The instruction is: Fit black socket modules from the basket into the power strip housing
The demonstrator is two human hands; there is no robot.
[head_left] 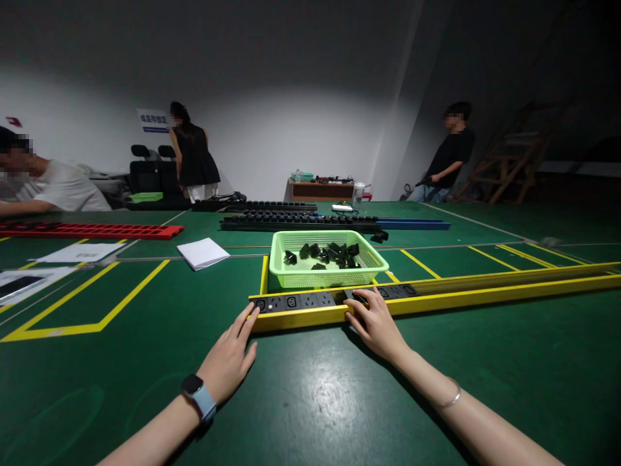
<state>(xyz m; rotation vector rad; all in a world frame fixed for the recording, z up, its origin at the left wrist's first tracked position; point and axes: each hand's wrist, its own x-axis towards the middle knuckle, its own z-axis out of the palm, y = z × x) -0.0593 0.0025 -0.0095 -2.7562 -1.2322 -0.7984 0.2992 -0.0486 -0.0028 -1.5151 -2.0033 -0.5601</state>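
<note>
A long yellow channel rail [301,318] lies across the table in front of me, with black socket modules [317,299] seated in its left part. My left hand [228,356] touches the rail's left end by the first socket, its fingers stretched out and holding nothing. Bent over the rail's front edge, my right hand [377,327] has its fingers on a black socket module [350,295], partly hidden beneath them. A short gap separates that module from the row to its left. More sockets [405,290] sit to the right of this hand.
Behind the rail stands a light green basket [330,279] with several loose black parts. Farther back are black rails [301,223], a blue rail [412,224], a red rail [121,231] and white paper [202,253]. Three other people are around the table's far side and left.
</note>
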